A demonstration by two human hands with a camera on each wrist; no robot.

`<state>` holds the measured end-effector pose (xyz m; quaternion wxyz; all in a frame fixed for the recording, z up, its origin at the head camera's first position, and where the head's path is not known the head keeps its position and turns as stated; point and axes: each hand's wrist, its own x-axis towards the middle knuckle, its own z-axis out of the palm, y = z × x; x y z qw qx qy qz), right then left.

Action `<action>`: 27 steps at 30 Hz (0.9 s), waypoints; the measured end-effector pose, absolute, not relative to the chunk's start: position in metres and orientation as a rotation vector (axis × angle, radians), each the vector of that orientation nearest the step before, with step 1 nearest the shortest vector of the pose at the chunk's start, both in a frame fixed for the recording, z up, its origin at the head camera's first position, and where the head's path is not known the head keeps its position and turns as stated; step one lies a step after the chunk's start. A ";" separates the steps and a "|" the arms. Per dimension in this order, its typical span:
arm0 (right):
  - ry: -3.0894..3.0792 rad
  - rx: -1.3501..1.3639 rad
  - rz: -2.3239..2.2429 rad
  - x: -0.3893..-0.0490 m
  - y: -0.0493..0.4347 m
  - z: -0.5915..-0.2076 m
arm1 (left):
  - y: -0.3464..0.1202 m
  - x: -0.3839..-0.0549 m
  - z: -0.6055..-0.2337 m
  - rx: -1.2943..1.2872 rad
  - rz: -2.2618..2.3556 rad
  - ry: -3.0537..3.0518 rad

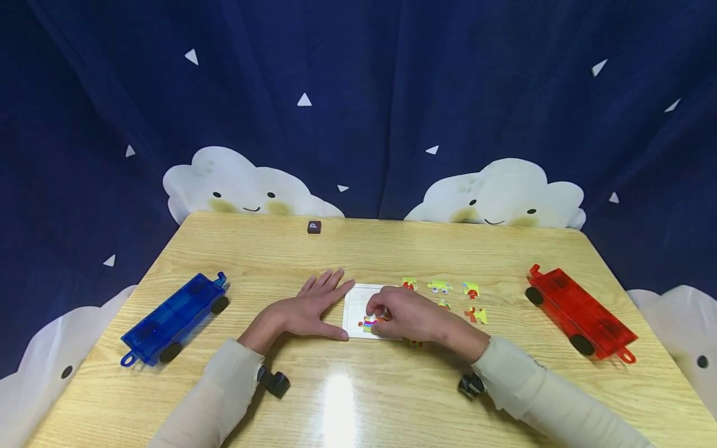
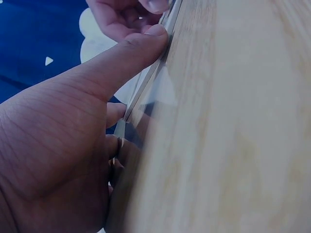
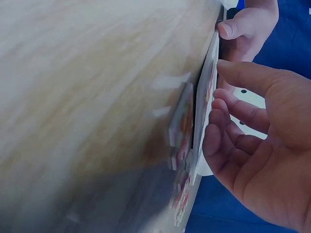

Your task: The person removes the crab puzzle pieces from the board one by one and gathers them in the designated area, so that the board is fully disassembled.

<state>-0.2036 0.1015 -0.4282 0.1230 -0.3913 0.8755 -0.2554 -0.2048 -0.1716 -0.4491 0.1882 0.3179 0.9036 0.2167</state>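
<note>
A white puzzle tray (image 1: 354, 305) lies on the table in the head view. My left hand (image 1: 313, 308) lies at its left side, fingers spread, thumb and fingertips at the tray's edge; the left wrist view shows the thumb (image 2: 141, 48) along that edge. Over the tray, my right hand (image 1: 411, 314) bends its fingers down around a striped puzzle piece (image 1: 368, 324), thumb on the near side and index finger on the far side. In the right wrist view, its thumb and curled fingers (image 3: 218, 114) meet the tray surface. The hand partly hides the piece.
Several loose puzzle pieces, among them a yellow-green one (image 1: 439, 287) and a red-and-yellow one (image 1: 477, 315), lie right of the tray. A blue toy wagon (image 1: 176, 317) stands at left, a red one (image 1: 582, 314) at right. A small black block (image 1: 314, 227) sits near the back edge.
</note>
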 end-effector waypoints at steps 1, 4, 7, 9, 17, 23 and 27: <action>2.551 -1.125 -0.736 -0.203 0.101 -0.429 | -0.171 -0.205 -0.449 0.896 0.608 2.542; 2.555 -1.117 -0.713 -0.203 0.100 -0.431 | -0.171 -0.205 -0.449 0.899 0.607 2.543; 2.555 -1.135 -0.712 -0.203 0.100 -0.431 | -0.171 -0.205 -0.449 0.898 0.607 2.544; 2.551 -1.143 -0.711 -0.204 0.100 -0.432 | -0.172 -0.205 -0.449 0.895 0.608 2.543; 2.539 -1.151 -0.701 -0.203 0.099 -0.430 | -0.172 -0.204 -0.449 0.893 0.605 2.546; 2.524 -1.167 -0.675 -0.202 0.099 -0.429 | -0.172 -0.204 -0.449 0.895 0.598 2.545; 2.524 -1.173 -0.667 -0.202 0.099 -0.429 | -0.171 -0.204 -0.449 0.896 0.592 2.546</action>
